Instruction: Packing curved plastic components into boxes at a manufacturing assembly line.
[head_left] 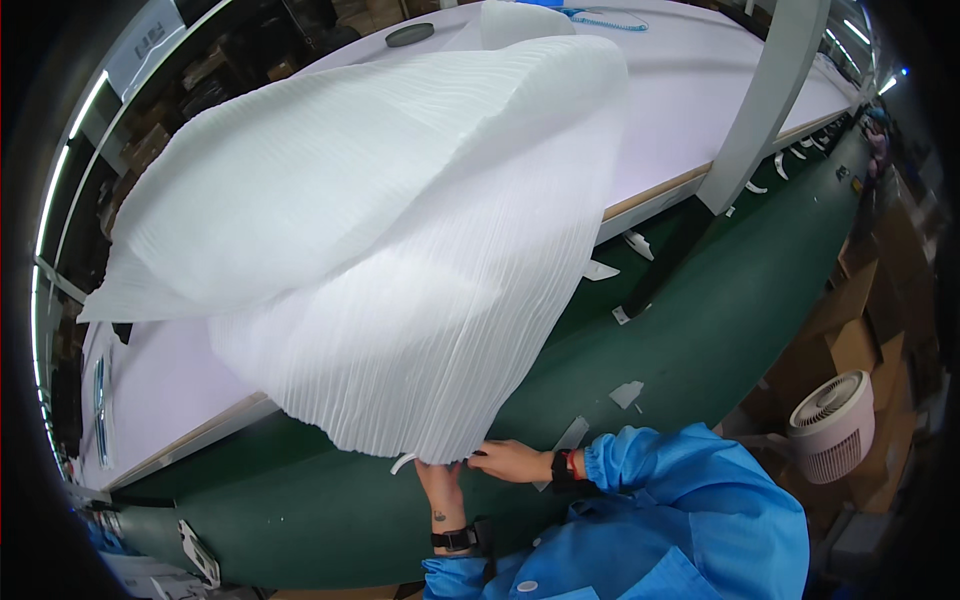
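A large white sheet [420, 290] with fine pleats lies across the table and hangs over its near edge toward me. Its lower end narrows into gathered folds at my hands. My left hand [441, 484] is closed on the bottom edge, its fingertips partly hidden by the folds. Beside it on the right, my right hand [512, 461] comes in sideways, fingers closed on the same edge. A small dark thing shows at its fingertips, too small to name. A short curved white strip [402, 463] sticks out left of my left hand.
The long pale table [680, 110] has a wooden edge and a grey upright post [765, 100]. On it lie a dark oval disc [410, 35] and a coiled blue cord [610, 22]. White scraps [627, 394] lie on the green floor. A fan [832, 425] and cardboard boxes stand right.
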